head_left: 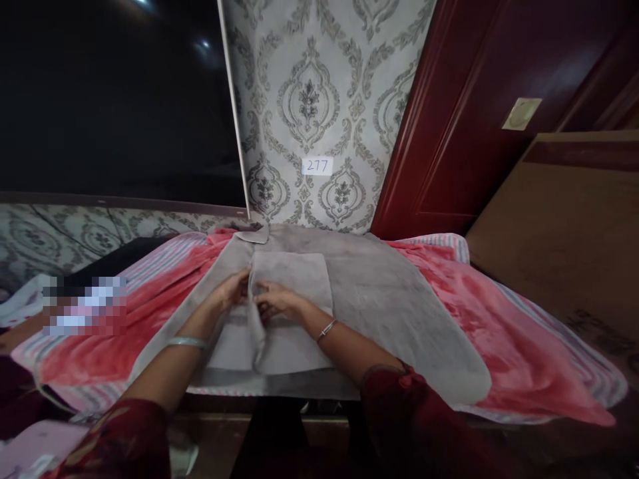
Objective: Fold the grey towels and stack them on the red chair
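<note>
While both my forearms reached forward over the bedding, my hands met at a raised fold point(257, 332) in the light grey cloth point(299, 346). My left hand point(233, 291) was at the fold's left side, its fingers bent toward it; my right hand point(279, 301) came from the other side, fingers curved and slightly apart. The fold ran between them, but blur and overlap hid the fingertips, so I could not tell whether either grip had closed on it.

The light cloth lay on a larger grey sheet point(399, 319), left of its middle, with a small pale flap point(253, 235) near the far edge. Beneath the sheet, a red blanket point(519, 339) with a striped border showed on both sides. I wore a pale bangle point(187, 342) on my left wrist and a thin bracelet point(327, 330) on my right.

Beyond the blanket stood a patterned wall point(309, 80) bearing a card marked 277 point(318, 165), with a dark screen point(110, 100) to its left. A cardboard box point(564, 233) was at the right.
</note>
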The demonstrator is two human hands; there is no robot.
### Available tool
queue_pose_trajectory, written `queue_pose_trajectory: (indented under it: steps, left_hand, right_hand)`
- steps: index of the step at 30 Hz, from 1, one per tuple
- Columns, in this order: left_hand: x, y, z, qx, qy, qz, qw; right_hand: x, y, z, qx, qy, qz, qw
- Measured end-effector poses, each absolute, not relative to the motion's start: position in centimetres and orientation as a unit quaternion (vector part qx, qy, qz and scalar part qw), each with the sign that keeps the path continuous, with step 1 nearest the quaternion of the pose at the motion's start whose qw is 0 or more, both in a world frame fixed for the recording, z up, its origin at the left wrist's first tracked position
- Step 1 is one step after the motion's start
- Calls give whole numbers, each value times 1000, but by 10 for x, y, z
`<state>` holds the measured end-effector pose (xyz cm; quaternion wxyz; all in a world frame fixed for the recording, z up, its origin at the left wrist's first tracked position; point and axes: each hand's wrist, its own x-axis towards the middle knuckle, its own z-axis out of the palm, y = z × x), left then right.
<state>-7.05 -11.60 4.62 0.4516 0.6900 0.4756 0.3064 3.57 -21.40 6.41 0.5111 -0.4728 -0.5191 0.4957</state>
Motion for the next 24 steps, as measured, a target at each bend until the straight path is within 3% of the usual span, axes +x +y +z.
queue_pose_trajectory:
  steps: [4, 11, 24]
  left_hand:
    - [-82, -116, 35, 679, 480, 306, 465]
    - [-68, -94, 30, 658, 499, 309, 472]
    - [-19, -56, 55, 709, 591, 305, 235]
  right_hand:
    - [55, -234, 43, -470, -455, 583, 482]
    - [141, -260, 31, -533, -407, 461, 581]
    - [152, -267, -7, -577, -422, 323, 620]
